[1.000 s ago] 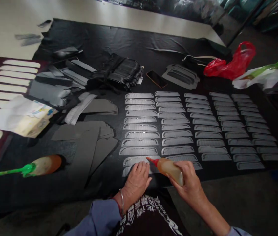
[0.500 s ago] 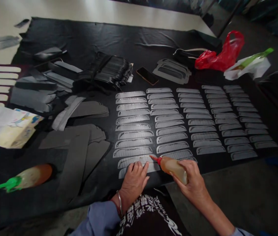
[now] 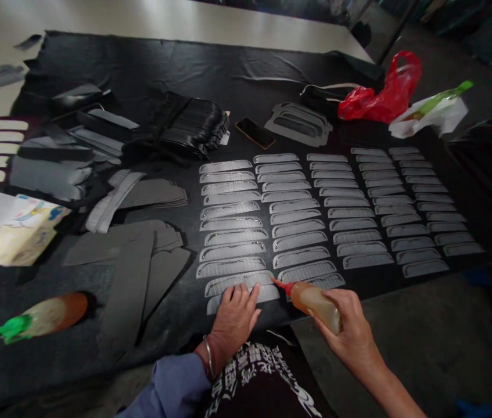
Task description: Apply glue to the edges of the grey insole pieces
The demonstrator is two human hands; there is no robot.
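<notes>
My left hand (image 3: 234, 316) lies flat, fingers stretched out, over the two nearest grey curved strips in the left column. Its fingertips touch the lower edge of the upper strip (image 3: 239, 281), and part of the lower strip (image 3: 215, 304) is hidden beneath it. Wrapped around a clear glue bottle (image 3: 315, 302) of amber liquid is my right hand (image 3: 350, 325). The bottle is tilted, its red nozzle pointing left at the right end of the upper strip. Several strips farther up the column show a shiny wet line along their curved edge.
Several more columns of grey strips (image 3: 354, 236) cover the black sheet to the right. At left lie a second glue bottle (image 3: 54, 314) with a green nozzle and grey sheet pieces (image 3: 132, 284). Farther back are a black bundle (image 3: 189, 122), a phone (image 3: 255, 132) and a red bag (image 3: 385, 98).
The bottle in my right hand has moved right, its nozzle going from near my left fingertips to the strip's right end. My left hand stays on the strips. The view has shifted slightly.
</notes>
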